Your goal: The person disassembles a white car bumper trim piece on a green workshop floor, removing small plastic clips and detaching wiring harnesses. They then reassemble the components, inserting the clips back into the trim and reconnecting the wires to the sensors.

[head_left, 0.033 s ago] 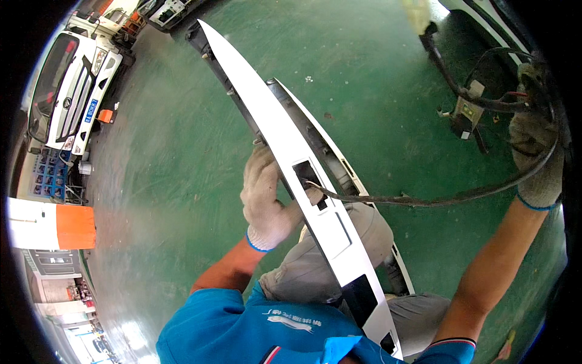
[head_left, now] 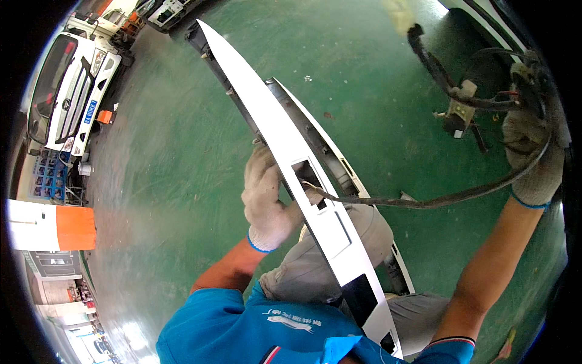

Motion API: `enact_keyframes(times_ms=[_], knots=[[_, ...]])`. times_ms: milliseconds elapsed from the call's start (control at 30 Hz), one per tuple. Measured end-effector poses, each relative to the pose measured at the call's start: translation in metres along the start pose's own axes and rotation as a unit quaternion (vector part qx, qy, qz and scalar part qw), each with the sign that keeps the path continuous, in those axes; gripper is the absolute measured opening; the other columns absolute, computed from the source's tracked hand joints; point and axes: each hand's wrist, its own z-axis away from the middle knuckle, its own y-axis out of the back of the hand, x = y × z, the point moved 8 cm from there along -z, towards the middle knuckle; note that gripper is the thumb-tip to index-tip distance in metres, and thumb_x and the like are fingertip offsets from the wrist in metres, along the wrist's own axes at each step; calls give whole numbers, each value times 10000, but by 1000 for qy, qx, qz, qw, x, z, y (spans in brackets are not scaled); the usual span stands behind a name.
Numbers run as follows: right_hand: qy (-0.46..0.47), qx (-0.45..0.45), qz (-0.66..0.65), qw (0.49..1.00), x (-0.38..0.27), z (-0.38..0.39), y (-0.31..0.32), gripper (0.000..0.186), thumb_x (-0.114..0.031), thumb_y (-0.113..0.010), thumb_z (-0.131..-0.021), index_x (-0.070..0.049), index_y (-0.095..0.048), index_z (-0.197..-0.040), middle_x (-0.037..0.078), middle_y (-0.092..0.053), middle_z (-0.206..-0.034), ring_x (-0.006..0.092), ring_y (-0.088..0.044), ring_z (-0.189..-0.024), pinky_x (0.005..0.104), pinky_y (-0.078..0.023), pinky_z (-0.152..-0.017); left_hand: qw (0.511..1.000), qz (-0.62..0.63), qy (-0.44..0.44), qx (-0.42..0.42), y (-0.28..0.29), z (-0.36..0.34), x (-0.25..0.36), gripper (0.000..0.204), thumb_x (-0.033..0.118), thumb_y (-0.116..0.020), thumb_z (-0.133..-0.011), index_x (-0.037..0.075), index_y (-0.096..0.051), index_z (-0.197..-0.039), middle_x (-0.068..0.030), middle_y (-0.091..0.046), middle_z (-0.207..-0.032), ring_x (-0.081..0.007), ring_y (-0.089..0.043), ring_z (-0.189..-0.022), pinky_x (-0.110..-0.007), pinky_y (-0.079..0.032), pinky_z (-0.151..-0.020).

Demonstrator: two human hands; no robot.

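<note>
Nothing has moved: left hand still grips white panel.

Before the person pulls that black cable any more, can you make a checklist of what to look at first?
1. Left hand in a white knit glove steadies the long white plastic panel: ok, it presses against the panel's edge.
2. Right hand grips the black cable: ok, gloved fingers are closed round it.
3. Cable passes through the panel's rectangular opening: ok.
4. Cable free of snags inside the opening: cannot tell, hidden.
5. Grey connector block on the cable bundle hangs clear: ok, nothing touches it.
6. Panel rests steadily across the person's lap: cannot tell.
</note>
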Motion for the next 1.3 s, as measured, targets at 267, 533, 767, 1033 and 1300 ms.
enact_keyframes(times_ms=[267, 533, 767, 1033, 1300], knots=[[-115, 169, 85, 975, 52, 13, 9, 415, -262, -629, -1043, 6, -641, -1359, 138, -752, -1182, 92, -702, -825, 187, -567, -626, 997, 23, -31, -61, 24, -5, -6, 258, 40, -839, -679, 39, -765, -927, -138, -719, -1071, -263, -716, -944, -391, -596, -715], [-226, 84, -15, 970, 111, 41, -57, 430, -99, -699, -942, 24, -595, -1340, 154, -711, -1036, 171, -732, -903, 252, -634, -684, 910, 39, 165, -377, 52, 9, -82, 238, 172, -743, -799, 4, -771, -965, -129, -734, -954, -244, -722, -883, -373, -574, -810], [-321, 101, -86, 938, 157, 85, -115, 543, -21, -706, -836, -11, -556, -1358, 158, -651, -1091, 236, -708, -962, 339, -649, -822, 870, -208, 38, -446, 48, 8, -83, 382, 283, -746, -795, 25, -768, -1076, -177, -725, -1102, -332, -712, -991, -430, -575, -890], [-322, 57, -159, 931, 161, 102, -137, 537, 31, -751, -801, -32, -607, -1314, 124, -647, -1123, 241, -711, -1012, 390, -647, -915, 917, 39, 88, -386, 20, -23, -36, 340, 163, -789, -764, -7, -758, -1057, -191, -734, -1057, -319, -726, -981, -395, -574, -857], [-237, -36, -57, 969, 145, 105, -125, 376, 23, -806, -747, -81, -700, -1092, 74, -687, -1060, 205, -708, -992, 418, -599, -958, 943, 87, -8, -322, 4, -14, -5, 336, 84, -805, -730, 10, -769, -1055, -170, -745, -988, -293, -748, -852, -388, -588, -766]])
